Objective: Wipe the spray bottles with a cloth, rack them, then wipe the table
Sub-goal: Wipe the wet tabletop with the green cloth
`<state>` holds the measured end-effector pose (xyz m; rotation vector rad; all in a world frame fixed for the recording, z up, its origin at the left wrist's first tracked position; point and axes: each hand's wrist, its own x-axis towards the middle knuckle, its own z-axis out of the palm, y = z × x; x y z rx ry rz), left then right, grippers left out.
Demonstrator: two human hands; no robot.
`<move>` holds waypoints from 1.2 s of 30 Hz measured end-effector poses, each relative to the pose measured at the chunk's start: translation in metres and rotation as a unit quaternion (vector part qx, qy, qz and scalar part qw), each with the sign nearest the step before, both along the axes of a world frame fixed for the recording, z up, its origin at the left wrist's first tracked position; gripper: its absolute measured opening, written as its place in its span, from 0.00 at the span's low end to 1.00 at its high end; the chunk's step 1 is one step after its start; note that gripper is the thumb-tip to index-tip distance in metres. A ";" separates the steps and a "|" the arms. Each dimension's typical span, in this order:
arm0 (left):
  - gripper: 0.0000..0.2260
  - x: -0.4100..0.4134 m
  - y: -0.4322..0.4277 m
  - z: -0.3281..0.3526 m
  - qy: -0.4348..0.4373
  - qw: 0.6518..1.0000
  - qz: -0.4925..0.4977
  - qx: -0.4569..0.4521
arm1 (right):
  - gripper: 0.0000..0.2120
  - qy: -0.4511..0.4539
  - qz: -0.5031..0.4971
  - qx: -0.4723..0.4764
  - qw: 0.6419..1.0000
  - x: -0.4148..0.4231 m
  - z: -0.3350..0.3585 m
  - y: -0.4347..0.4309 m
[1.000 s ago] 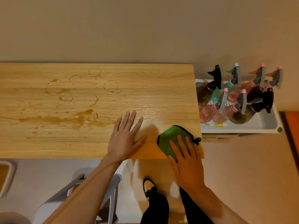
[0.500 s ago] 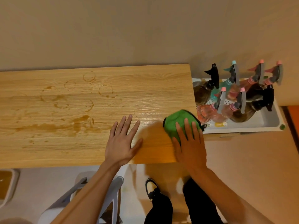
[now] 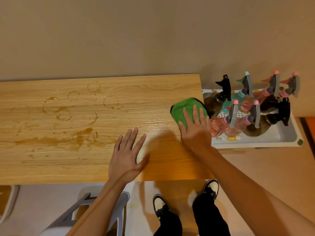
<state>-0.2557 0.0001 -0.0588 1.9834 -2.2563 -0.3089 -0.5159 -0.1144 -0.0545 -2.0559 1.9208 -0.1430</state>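
Note:
A long wooden table [image 3: 51, 164] carries brown ring marks and a smeared spill [image 3: 56, 139] on its left half. My right hand [image 3: 194, 126] presses flat, fingers straight, on a green cloth [image 3: 183, 107] at the table's right edge. My left hand [image 3: 127, 155] rests flat and open on the wood near the front edge. Beside the table's right end, several spray bottles [image 3: 248, 116] with pink, teal and black triggers stand in a white rack [image 3: 272, 138].
A plain wall runs behind the table. A grey and white chair [image 3: 81, 217] stands below the front edge by my left arm. My feet in black and white shoes [image 3: 211, 186] are on the floor. A pale bin [image 3: 6, 203] sits at lower left.
My right hand has pushed the green cloth away from the front edge toward the back along the table's right end. The left hand has stayed flat in place.

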 end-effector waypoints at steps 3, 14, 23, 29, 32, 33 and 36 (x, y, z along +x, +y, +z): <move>0.31 0.000 0.001 -0.001 0.002 1.000 -0.001 -0.001 | 0.30 0.009 -0.007 -0.005 1.000 0.002 -0.004 -0.008; 0.30 0.000 0.001 0.001 0.010 1.000 0.003 -0.002 | 0.29 0.012 0.015 0.018 1.000 -0.021 0.002 0.140; 0.29 0.002 0.001 0.001 0.024 1.000 0.005 -0.005 | 0.30 0.074 -0.013 0.028 0.997 0.015 0.020 -0.021; 0.29 0.003 0.003 -0.001 0.033 0.999 0.006 -0.008 | 0.28 0.041 0.034 0.010 0.999 0.006 0.007 0.015; 0.28 0.002 0.002 -0.001 0.038 0.999 0.006 -0.019 | 0.27 0.037 0.033 0.002 0.999 -0.006 0.008 0.101; 0.28 0.002 0.001 -0.002 0.037 0.999 0.004 -0.022 | 0.26 0.037 0.033 0.002 0.999 -0.008 0.008 0.127; 0.28 0.002 -0.001 -0.003 0.052 0.998 0.004 -0.032 | 0.26 0.043 0.044 0.031 0.998 -0.012 0.007 0.151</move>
